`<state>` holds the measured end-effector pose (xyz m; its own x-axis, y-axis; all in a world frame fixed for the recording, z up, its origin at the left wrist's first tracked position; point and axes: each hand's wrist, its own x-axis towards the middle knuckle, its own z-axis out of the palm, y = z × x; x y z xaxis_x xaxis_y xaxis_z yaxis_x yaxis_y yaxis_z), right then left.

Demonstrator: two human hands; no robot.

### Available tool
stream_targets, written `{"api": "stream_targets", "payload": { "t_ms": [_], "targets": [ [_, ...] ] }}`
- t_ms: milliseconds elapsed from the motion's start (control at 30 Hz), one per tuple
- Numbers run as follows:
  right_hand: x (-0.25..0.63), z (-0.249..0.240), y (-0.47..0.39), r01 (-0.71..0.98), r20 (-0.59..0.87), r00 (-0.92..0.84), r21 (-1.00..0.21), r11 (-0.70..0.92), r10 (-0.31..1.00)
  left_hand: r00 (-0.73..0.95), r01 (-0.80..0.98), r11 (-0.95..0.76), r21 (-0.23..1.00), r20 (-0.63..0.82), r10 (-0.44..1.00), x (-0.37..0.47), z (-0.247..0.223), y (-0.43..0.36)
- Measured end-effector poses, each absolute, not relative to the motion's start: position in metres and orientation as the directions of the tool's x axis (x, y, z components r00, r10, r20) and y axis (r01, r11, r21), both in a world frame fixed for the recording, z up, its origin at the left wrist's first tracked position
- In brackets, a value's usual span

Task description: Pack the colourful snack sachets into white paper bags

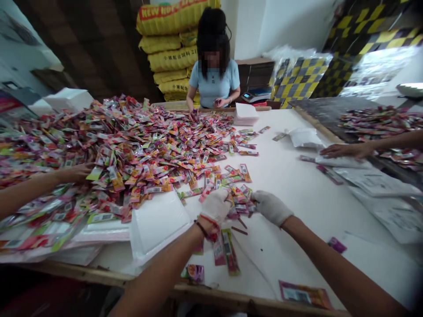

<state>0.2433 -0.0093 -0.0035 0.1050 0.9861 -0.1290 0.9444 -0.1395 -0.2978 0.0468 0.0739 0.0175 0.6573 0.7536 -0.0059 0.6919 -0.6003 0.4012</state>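
My left hand (216, 206), in a white glove with a red cuff, is curled at the left side of a small heap of shiny snack packets (240, 198). Opposite it, my right hand (272, 208), also gloved, has its fingertips pressed together against the heap's right edge. The packets are narrow, pink, purple and green, and lie at mixed angles between the hands. My fingers partly hide the ones they touch. Below my left wrist, a long green packet (230, 251) lies flat on the white tabletop (280, 255).
A large mound of packets (132, 136) covers the table's left and back. A stack of white pouches (158, 220) lies left of my arm. A co-worker's hand (346, 151) rests on white bags at right; another co-worker's hand (77, 172) reaches into the mound. A person (214, 83) works opposite.
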Motion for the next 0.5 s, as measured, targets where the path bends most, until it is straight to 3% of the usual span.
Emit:
{"api": "stream_targets", "payload": {
  "t_ms": [100, 167, 300, 400, 500],
  "targets": [
    [0.237, -0.016, -0.004, 0.95, -0.161, 0.129, -0.263, -0.169, 0.978, 0.537, 0.832, -0.476, 0.285, -0.2, 0.82, 0.082, 0.003, 0.076],
    [0.235, -0.023, -0.01, 0.948, -0.177, 0.149, -0.254, -0.191, 0.973, 0.493, 0.863, -0.433, 0.262, -0.242, 0.836, 0.087, -0.006, 0.075],
    [0.254, -0.025, -0.036, 0.934, -0.319, 0.173, -0.248, -0.258, 0.932, 0.52, 0.809, -0.377, 0.451, -0.248, 0.818, 0.053, -0.012, 0.074],
    [0.272, -0.018, -0.037, 0.832, -0.366, 0.258, -0.387, -0.398, 0.894, 0.541, 0.708, -0.332, 0.623, -0.175, 0.823, 0.029, 0.0, 0.082],
    [0.267, -0.014, -0.007, 0.664, -0.298, 0.349, -0.591, -0.459, 0.888, 0.586, 0.658, -0.442, 0.61, -0.046, 0.809, 0.039, 0.012, 0.1]
  ]
}}
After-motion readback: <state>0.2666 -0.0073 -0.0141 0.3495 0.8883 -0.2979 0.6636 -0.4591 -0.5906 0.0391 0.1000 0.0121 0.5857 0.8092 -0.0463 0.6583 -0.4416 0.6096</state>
